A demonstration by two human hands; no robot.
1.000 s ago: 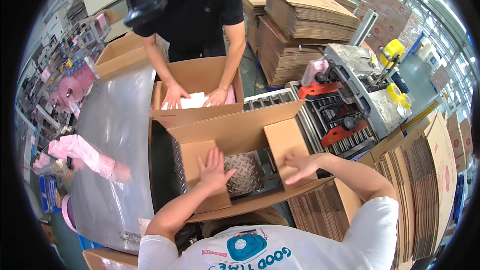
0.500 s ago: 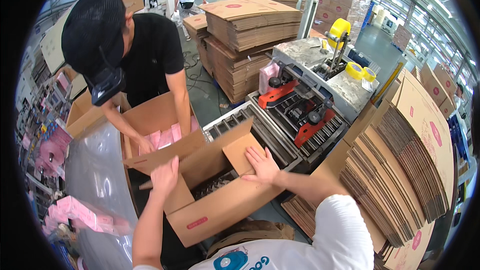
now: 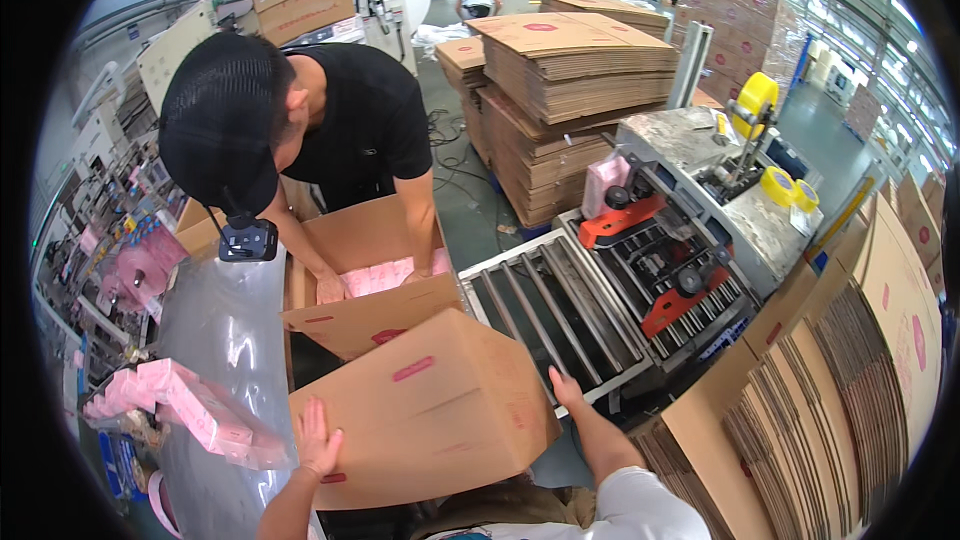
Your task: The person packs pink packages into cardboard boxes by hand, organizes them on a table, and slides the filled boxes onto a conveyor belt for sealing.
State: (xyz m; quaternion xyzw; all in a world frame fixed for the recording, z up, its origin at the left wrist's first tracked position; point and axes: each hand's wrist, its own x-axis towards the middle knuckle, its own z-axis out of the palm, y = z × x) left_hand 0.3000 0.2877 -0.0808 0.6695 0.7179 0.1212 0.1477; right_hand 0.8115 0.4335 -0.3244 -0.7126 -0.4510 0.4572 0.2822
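Note:
A brown cardboard box (image 3: 420,420) is tilted in front of me, its plain side and one end turned toward me. My left hand (image 3: 318,440) lies open on its left side, fingers spread flat on the cardboard. At the box's right end, my right hand (image 3: 568,392) is by the edge with its thumb side up; its other fingers are mostly hidden. Just beyond stands another open carton (image 3: 365,325) holding pink packs (image 3: 392,275). A co-worker in a black shirt (image 3: 350,120) leans over that carton with both hands inside.
A roller conveyor (image 3: 540,305) leads to a taping machine (image 3: 660,260) with yellow tape rolls (image 3: 778,186). Flat cartons are stacked at the right (image 3: 830,390) and far side (image 3: 580,60). A clear plastic-covered surface (image 3: 215,330) with pink packs (image 3: 195,410) lies at my left.
The box has been turned over, so its outer side faces me instead of its open flaps. My left hand has moved down onto its side; my right hand has shifted to its right end.

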